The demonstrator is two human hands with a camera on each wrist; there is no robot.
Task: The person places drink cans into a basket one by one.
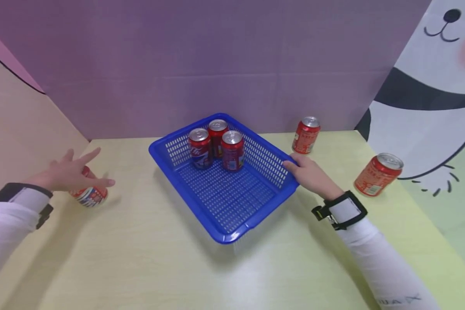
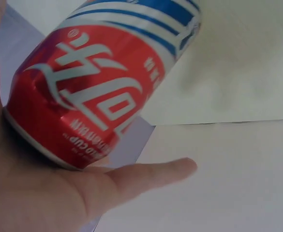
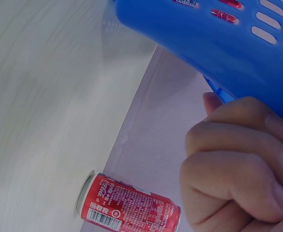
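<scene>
My left hand (image 1: pixel 67 172), fingers and thumb spread straight, is over a red, white and blue soda can (image 1: pixel 91 197) at the table's left. In the left wrist view that soda can (image 2: pixel 90 92) is close against the palm, with no fingers curled round it. My right hand (image 1: pixel 310 174) grips the right rim of a blue plastic basket (image 1: pixel 178 185), fingers curled at the edge (image 3: pixel 238 159). Three red soda cans (image 1: pixel 232 155) stand upright together at the basket's back. A shadow lies under the basket; whether its base touches the table I cannot tell.
Two more red soda cans are on the table: one (image 1: pixel 306 135) at the back, just beyond my right hand, the other (image 1: pixel 377 174) farther right. A purple wall (image 1: pixel 217 64) rises behind the pale table (image 1: pixel 139 267), with side panels (image 1: pixel 441 129) at left and right.
</scene>
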